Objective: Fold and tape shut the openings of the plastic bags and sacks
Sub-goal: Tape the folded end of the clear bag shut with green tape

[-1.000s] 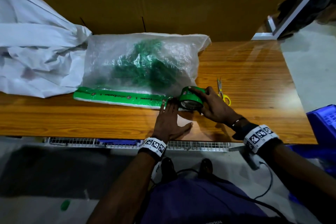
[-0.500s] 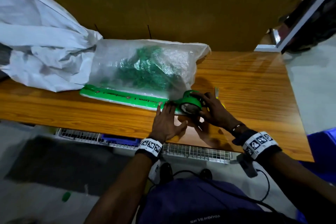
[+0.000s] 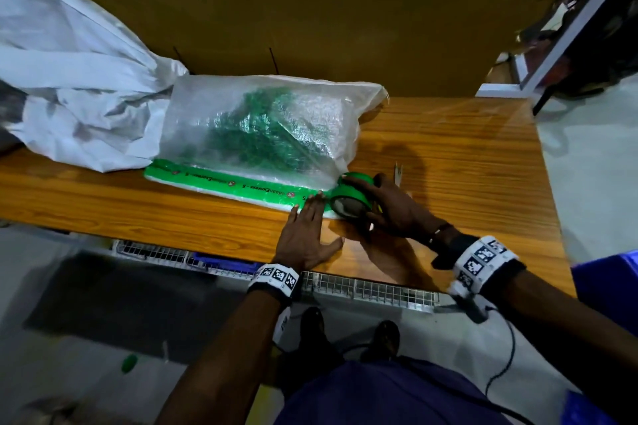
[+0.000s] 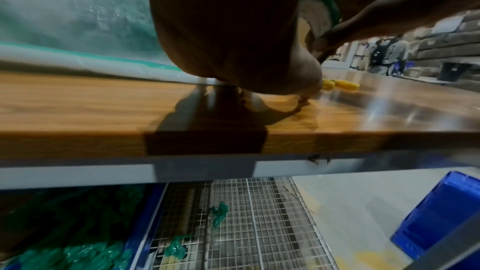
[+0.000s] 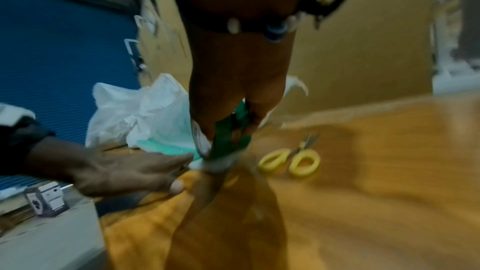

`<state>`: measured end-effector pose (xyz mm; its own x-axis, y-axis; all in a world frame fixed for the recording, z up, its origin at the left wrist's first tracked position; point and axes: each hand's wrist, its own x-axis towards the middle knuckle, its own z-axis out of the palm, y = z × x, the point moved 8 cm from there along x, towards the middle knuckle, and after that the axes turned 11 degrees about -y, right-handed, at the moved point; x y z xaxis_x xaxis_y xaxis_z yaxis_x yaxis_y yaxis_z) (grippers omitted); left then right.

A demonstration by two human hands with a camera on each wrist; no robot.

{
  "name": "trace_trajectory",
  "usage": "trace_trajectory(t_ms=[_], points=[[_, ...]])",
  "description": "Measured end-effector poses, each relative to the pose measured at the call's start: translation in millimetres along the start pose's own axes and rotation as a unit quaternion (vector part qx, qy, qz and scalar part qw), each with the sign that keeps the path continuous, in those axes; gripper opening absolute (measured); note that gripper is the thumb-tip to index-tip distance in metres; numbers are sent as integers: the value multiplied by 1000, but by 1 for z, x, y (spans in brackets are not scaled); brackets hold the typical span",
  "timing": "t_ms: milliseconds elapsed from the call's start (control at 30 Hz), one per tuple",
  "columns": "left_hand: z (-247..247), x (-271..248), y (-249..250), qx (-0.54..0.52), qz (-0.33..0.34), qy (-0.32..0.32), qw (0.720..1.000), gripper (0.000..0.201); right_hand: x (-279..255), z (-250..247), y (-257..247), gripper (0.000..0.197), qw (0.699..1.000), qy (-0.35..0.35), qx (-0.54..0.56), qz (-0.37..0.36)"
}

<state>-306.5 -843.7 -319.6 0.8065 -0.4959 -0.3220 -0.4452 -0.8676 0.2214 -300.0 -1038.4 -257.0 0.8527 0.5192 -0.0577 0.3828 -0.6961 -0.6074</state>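
Observation:
A clear woven plastic sack (image 3: pixel 262 124) with green stuff inside lies on the wooden table (image 3: pixel 448 162). A strip of green printed tape (image 3: pixel 221 179) runs along its folded near edge. My left hand (image 3: pixel 305 224) lies flat, fingers straight, pressing the tape's right end and the table. My right hand (image 3: pixel 390 207) grips the green tape roll (image 3: pixel 352 195) at the sack's right corner; the roll (image 5: pixel 231 132) shows between its fingers in the right wrist view. The roll (image 4: pixel 319 15) also shows in the left wrist view, behind my left hand (image 4: pixel 233 34).
A big crumpled white sack (image 3: pixel 69 79) lies at the table's left. Yellow-handled scissors (image 5: pixel 293 159) lie just right of my right hand. A brown board stands behind the table. A wire shelf (image 3: pixel 362 286) sits under the near edge, a blue crate (image 4: pixel 439 215) on the floor right.
The view has shifted. My right hand has kept the roll at the sack's right corner, tilting it a little; my left hand stays flat on the tape's end.

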Motion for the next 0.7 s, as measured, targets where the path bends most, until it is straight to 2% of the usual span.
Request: trace_trajectory(t_ms=[167, 267, 467, 600, 700], points=[[1, 1, 2, -21, -7, -7, 1000, 102, -22, -9, 17, 71, 999, -18, -50, 7], [-4, 4, 11, -53, -31, 6, 998, 100, -29, -9, 15, 72, 1000, 4, -11, 7], [-1, 9, 17, -6, -33, -41, 999, 103, -29, 7, 13, 68, 993, 36, 109, 20], [-2, 16, 0, 3, -49, -51, 998, 106, -12, 9, 7, 72, 993, 39, 110, 30], [-2, 17, -1, 6, -51, -61, 997, 109, -7, 7, 5, 68, 996, 6, 74, 40]])
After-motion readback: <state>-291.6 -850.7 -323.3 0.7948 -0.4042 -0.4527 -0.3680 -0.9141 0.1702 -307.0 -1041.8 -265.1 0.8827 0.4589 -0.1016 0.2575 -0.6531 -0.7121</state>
